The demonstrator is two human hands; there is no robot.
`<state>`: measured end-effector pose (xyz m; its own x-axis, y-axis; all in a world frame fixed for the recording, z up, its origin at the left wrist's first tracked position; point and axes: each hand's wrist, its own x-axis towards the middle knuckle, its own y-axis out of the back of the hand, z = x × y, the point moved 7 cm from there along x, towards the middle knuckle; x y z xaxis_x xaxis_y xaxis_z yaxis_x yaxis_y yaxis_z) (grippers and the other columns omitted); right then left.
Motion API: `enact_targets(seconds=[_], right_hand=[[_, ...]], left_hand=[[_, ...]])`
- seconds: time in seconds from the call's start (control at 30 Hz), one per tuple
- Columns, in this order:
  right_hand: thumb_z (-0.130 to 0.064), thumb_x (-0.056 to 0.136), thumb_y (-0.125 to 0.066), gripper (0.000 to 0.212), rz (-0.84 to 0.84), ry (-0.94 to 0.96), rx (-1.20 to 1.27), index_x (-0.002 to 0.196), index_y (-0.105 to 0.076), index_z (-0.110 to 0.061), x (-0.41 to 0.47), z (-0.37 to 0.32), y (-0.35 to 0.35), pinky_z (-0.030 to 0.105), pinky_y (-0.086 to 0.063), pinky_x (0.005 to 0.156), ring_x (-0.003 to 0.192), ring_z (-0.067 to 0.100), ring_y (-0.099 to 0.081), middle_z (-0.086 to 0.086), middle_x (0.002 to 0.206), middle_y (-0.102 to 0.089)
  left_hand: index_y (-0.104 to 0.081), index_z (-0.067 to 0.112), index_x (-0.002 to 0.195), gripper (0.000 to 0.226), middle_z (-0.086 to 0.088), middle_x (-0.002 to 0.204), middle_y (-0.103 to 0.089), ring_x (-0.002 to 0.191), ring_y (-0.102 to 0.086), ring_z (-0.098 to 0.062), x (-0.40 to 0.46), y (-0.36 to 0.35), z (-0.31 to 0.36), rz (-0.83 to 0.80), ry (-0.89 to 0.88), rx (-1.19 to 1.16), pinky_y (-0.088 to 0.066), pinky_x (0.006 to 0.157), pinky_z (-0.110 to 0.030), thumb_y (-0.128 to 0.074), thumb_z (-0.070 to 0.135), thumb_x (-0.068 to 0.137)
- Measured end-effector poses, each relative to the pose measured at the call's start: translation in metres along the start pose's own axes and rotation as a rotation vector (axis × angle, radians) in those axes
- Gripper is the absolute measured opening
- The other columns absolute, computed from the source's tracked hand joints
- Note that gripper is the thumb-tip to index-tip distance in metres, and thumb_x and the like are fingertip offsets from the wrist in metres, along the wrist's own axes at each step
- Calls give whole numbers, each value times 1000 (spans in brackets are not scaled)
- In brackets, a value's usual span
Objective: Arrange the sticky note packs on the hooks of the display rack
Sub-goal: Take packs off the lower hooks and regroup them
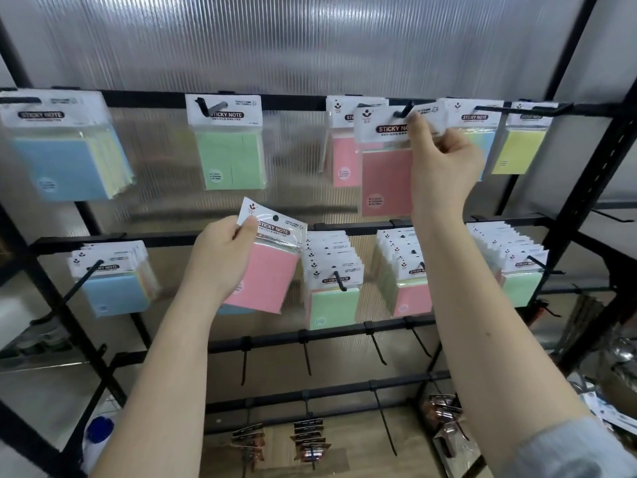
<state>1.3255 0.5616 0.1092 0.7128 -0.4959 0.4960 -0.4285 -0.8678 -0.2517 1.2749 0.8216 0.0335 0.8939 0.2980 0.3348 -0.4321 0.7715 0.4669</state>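
Note:
My right hand (443, 157) pinches the white header of a pink sticky note pack (386, 177) at the tip of a top-row hook (404, 110); the hook passes through or just in front of its hole. Another pink pack (341, 160) hangs behind it on the same hook. Lower down, my left hand (220, 257) grips a second loose pink pack (265, 274) by its upper left corner, in front of the middle bar and tilted. The black display rack (293, 100) carries blue (62, 167), green (229, 157) and yellow (520, 150) packs on its top row.
The middle row holds stacks of packs: blue (113, 291) at left, green (332, 301), pink (410, 294) and green (520, 284) at right. Several bare hooks (306, 357) hang from the lower bars. Dark copper-coloured items (310, 439) hang near the bottom. A black upright (599, 160) stands at right.

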Motion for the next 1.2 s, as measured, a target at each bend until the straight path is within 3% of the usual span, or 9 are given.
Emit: enact_targets(seconds=[0.37,0.53,0.7,0.8,0.87,0.97,1.07,1.13,1.2], right_hand=[[-36,88,-64,43,-99,-89,-95,56,-42,-18,38,34,-38,26,-21,53,49,10,-25,-6,51,-33],[-39,89,-62,42,-107,-154,-192,59,-44,-17,51,43,-51,26,-22,50,46,10,-27,-6,52,-36],[-26,84,-68,41,-107,-206,-168,57,-38,-20,60,49,-60,25,-23,50,48,10,-28,-5,54,-36],[-26,82,-72,19,-115,-217,-179,78,-57,-16,62,49,-63,20,-31,51,57,7,-43,-6,68,-51],[-29,81,-74,28,-117,-219,-186,101,-62,-13,63,50,-64,19,-37,60,72,7,-53,-5,88,-60],[-30,82,-73,37,-93,-202,-192,111,-58,-13,63,53,-59,20,-40,75,86,9,-55,-6,100,-59],[-26,87,-65,22,-57,-203,-188,106,-62,-15,59,59,-43,22,-44,78,89,10,-58,-6,97,-63],[-20,90,-56,10,-45,-190,-190,92,-64,-16,53,64,-29,24,-45,75,84,12,-60,-6,86,-64],[-18,91,-51,17,-72,-163,-196,78,-62,-19,44,68,-14,27,-45,71,76,12,-59,-6,75,-63]], left_hand=[[-51,20,67,38,12,63,-58,56,-52,-5,7,0,5,-4,-8,-47,-33,51,-23,-38,32,100],[-55,6,74,40,4,63,-57,59,-51,-16,13,0,3,17,-7,-77,-33,56,-27,-40,33,100],[-56,13,71,38,8,59,-57,54,-50,-10,16,-2,3,33,6,-101,-34,55,-26,-41,33,99],[-59,11,75,38,6,63,-59,55,-50,-10,16,-5,5,31,1,-114,-34,55,-25,-41,33,100],[-63,4,87,39,-4,73,-64,62,-52,-16,17,-7,6,20,-3,-146,-36,60,-28,-41,34,99],[-63,2,90,40,-3,74,-64,65,-54,-17,16,-10,7,20,-4,-161,-37,63,-29,-41,34,99],[-63,1,93,42,-10,82,-68,69,-57,-19,14,-13,10,9,-16,-187,-39,64,-30,-40,36,99],[-62,1,94,42,-12,85,-68,68,-57,-18,13,-13,15,16,-37,-215,-39,63,-29,-40,36,99],[-59,2,87,40,-5,75,-63,65,-53,-15,11,-14,22,36,-53,-248,-40,57,-26,-41,36,99]])
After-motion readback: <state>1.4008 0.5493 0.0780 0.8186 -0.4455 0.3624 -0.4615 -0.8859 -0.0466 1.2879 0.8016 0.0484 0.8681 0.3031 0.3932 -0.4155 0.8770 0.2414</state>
